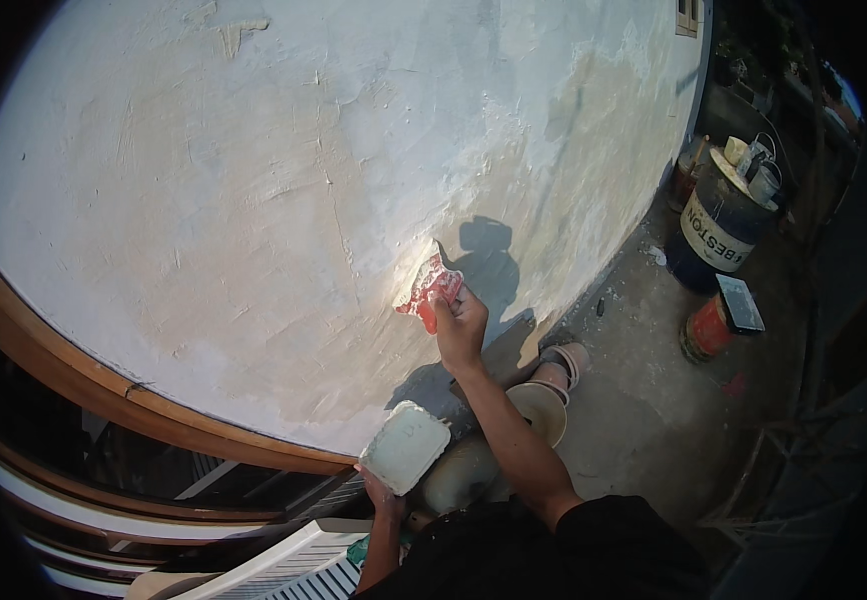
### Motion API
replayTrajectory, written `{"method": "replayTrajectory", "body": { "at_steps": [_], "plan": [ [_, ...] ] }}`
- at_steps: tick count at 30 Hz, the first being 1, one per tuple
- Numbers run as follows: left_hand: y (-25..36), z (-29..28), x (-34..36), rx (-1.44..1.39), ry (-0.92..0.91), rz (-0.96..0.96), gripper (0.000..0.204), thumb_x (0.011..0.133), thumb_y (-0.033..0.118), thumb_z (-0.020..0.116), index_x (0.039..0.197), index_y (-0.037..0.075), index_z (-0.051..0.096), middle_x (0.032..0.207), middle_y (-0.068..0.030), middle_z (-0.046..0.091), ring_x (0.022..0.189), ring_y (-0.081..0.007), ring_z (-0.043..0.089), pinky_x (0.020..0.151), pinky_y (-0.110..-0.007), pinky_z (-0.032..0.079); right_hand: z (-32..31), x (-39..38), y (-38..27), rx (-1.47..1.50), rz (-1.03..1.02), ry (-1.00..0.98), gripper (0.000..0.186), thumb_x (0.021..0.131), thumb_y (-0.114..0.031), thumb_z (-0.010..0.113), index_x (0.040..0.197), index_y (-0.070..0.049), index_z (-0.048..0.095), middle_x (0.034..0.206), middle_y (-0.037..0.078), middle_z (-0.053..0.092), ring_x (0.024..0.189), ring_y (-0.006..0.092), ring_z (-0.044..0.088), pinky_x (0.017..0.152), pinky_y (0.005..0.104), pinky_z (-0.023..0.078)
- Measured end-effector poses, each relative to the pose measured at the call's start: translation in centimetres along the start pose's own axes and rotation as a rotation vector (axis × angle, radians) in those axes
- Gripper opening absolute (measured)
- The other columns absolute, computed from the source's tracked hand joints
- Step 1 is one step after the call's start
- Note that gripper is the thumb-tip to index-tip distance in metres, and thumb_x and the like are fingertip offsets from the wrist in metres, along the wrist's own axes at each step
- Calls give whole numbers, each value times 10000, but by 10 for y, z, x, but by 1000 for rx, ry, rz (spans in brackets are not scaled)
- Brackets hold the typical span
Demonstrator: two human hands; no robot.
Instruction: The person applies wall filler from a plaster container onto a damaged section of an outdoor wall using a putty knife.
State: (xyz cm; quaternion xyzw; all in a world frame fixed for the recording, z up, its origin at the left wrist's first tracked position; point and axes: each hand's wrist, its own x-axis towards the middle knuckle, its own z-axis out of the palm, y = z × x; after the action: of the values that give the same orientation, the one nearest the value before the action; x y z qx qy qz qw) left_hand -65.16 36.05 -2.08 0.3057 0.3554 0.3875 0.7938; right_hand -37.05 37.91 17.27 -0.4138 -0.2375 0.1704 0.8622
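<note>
The red putty scraper (pixel 431 290) is pressed flat against the plastered wall (pixel 254 200), low on its sunlit right part, where the smooth whitish coat gives way to patchy bare areas. The right hand (pixel 461 325) has its grip closed around the scraper's lower end, the blade smeared with pale filler. Below it, the left hand (pixel 384 492) holds a rectangular board (pixel 406 446) loaded with whitish putty, fingers wrapped under its lower edge, tilted toward the wall and apart from it. The person's foot in a pale sandal (pixel 566 362) stands on the concrete floor (pixel 654 400) near the foot of the wall. Along the wall's lower left edge runs a curved wooden frame (pixel 104 390). Well off to the right on the floor stand a dark drum (pixel 719 230) with small tins on its lid and a red can (pixel 706 330) with a flat dark thing laid across it.

Judging from this, the tilted board could shed putty onto the floor or the person's leg if the left hand relaxes. Too steep a blade angle would likely gouge ridges into the fresh coat, and filler on the blade may dry quickly in the sun.
</note>
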Motion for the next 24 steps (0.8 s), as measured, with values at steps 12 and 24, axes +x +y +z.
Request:
{"method": "replayTrajectory", "body": {
  "at_steps": [12, 24],
  "plan": [
    [-8, 6, -2, -32, 13, 9, 703, 942, 607, 238, 1382, 66, 324, 1363, -111, 436, 1212, -283, 478, 1019, -420, 394, -4, 61, -16, -1163, -378, -49, 309, 832, -10, 536, 1128, 64, 582, 912, 210, 678, 809, 289, 685, 707, 347, 524],
    [-1, 10, -1, -41, 20, -23, 656, 967, 560, 219, 1390, 66, 311, 1379, -104, 421, 1229, -268, 461, 1026, -408, 386, 1, 24, -20, -952, -402, -509, 376, 797, -18, 550, 1168, 39, 566, 985, 251, 630, 863, 359, 640, 722, 395, 524]
  ]
}}
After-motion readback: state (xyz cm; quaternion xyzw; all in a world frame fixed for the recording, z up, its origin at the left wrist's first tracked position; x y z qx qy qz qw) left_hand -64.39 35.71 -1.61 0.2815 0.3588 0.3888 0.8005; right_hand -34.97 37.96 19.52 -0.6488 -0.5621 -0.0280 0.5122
